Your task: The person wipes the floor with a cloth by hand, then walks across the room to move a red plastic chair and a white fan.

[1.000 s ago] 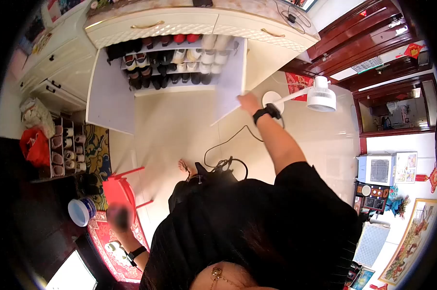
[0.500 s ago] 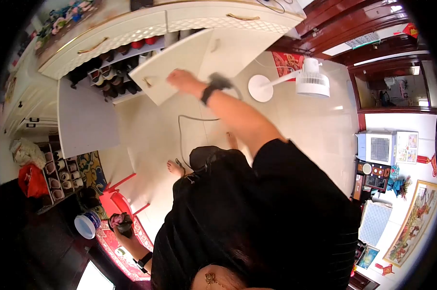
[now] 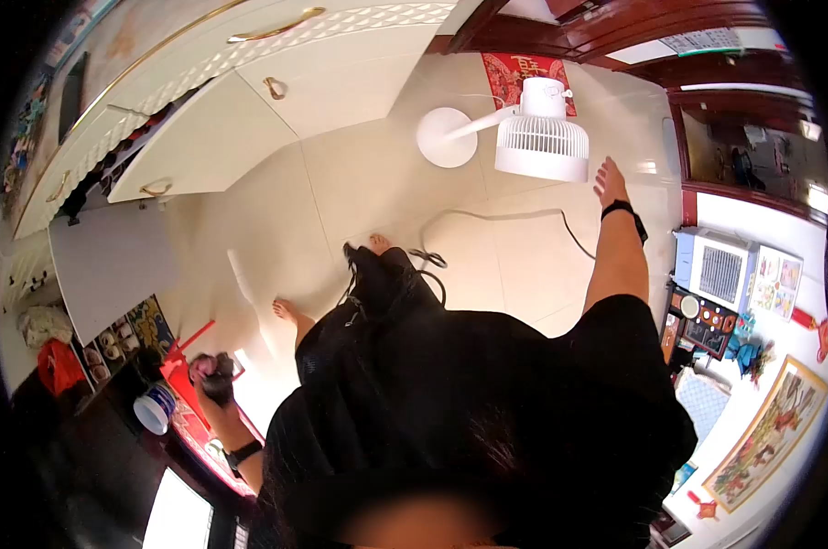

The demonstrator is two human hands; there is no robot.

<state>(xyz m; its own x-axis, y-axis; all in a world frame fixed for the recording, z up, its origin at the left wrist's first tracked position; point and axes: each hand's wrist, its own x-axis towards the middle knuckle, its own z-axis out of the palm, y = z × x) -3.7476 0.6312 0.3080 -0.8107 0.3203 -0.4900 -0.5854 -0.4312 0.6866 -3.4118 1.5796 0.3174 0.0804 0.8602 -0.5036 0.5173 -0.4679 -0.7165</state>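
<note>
My left hand [image 3: 214,389], low on the left, is closed around a dark, shoe-like item with pink on it [image 3: 208,366]; blur hides its exact kind. Out to the right, my right hand [image 3: 609,183] is empty with its fingers stretched. It is close to the white standing fan [image 3: 542,146] in this view, and I cannot tell whether they touch. At the upper left, a cream cabinet door [image 3: 212,137] stands partly open, while a grey-white door panel [image 3: 107,265] is swung out wide. Dark shapes show in the gap behind the doors.
A black cable [image 3: 487,215] loops across the tiled floor near my feet. A red stool [image 3: 178,361] and a white-and-blue bucket [image 3: 155,409] are at the lower left. Shoes fill a rack [image 3: 112,348] beside a red bag [image 3: 59,366]. An air cooler [image 3: 718,270] stands right.
My right hand has left the cabinet door and swung right, to near the fan. That door now stands closer to the cabinet. My view has turned and shifted. The left hand keeps its hold.
</note>
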